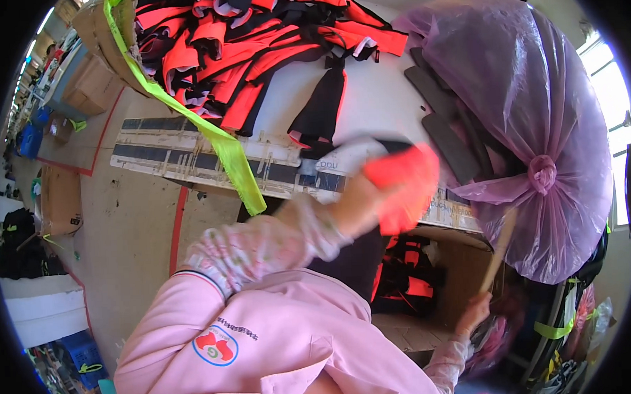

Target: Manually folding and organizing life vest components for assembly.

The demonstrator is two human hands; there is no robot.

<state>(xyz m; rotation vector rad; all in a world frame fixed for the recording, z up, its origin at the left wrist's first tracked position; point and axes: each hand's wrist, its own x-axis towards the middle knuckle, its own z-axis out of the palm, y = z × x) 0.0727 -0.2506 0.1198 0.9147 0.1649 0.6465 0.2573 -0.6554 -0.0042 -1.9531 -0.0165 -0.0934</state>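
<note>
My left hand (373, 203) reaches across my body over the front edge of the table, smeared by motion. It is closed on a bright orange-red and black fabric piece (414, 183), also blurred; how the fingers lie on it cannot be made out. Low on the right, my right hand (475, 315) wraps around a pale wooden stick (498, 252), which slants up toward a tied purple plastic bag (528, 120). A large heap of similar orange and black fabric pieces (255, 50) covers the far part of the table, with one piece (319, 106) hanging toward me.
Dark grey flat strips (447, 144) lie beside the bag. A yellow-green band (234, 161) trails over a cardboard box rim (101, 31) on the left. Below the taped table edge (189, 156), an open carton (464, 275) holds more orange and black pieces (409, 277).
</note>
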